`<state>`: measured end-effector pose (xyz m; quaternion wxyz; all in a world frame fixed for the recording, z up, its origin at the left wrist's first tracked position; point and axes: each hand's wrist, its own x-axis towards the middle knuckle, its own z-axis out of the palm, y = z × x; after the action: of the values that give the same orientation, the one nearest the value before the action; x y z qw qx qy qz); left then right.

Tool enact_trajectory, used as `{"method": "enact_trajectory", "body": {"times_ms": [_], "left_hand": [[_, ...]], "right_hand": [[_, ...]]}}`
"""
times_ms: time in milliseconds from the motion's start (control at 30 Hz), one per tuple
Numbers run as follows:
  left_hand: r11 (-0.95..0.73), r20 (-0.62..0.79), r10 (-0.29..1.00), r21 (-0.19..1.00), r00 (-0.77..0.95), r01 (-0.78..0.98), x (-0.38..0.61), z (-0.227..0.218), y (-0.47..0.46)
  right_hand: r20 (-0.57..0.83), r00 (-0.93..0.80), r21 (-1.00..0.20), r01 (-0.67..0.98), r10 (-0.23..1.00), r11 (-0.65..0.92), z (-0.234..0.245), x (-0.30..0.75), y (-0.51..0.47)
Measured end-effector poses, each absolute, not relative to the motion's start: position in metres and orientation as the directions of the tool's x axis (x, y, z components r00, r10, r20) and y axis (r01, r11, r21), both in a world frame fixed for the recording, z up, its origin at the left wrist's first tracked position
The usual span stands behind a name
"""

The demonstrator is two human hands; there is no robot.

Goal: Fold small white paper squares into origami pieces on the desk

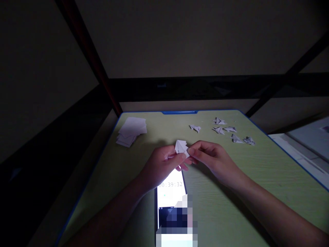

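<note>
A small folded piece of white paper (181,146) is held up between both hands over the middle of the table. My left hand (164,164) pinches its lower left part, with the thumb lying across the front. At its right edge, my right hand (209,156) grips the paper between thumb and fingers. Creases and pointed flaps show on the paper's upper face. Below the hands lies a lit phone (171,192) with timer digits on its screen; its lower part is blurred out.
A stack of white paper sheets (132,127) lies at the table's far left. Several small folded paper pieces (218,130) are spread at the far right. The pale green table (123,192) has a blue edge, and a wall stands behind it.
</note>
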<state>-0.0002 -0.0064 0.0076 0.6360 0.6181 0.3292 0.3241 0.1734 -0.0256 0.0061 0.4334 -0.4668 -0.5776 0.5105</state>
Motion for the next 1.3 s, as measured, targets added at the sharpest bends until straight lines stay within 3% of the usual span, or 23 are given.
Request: {"method": "enact_trajectory", "body": {"times_ms": [267,600,800,1300], "left_hand": [[-0.021,-0.004,0.845,0.999,0.535,0.04,-0.002,0.006,-0.005],[0.011,-0.002,0.828,1.0,0.56,-0.012,-0.003,0.002,-0.002],[0.112,-0.109,0.882,0.994,0.458,0.021,-0.001,0.005,-0.002],[-0.018,-0.056,0.88,0.988,0.471,0.152,-0.002,0.011,-0.004]], "right_hand": [[0.014,-0.195,-0.972,0.228,0.981,0.059,0.013,0.175,-0.025],[-0.04,-0.152,-0.999,0.023,0.988,-0.037,-0.001,0.174,-0.025],[-0.008,-0.004,-1.0,0.002,1.0,-0.008,0.0,0.173,-0.023],[-0.104,-0.064,-0.99,-0.092,0.993,-0.109,0.003,0.172,-0.025]]}}
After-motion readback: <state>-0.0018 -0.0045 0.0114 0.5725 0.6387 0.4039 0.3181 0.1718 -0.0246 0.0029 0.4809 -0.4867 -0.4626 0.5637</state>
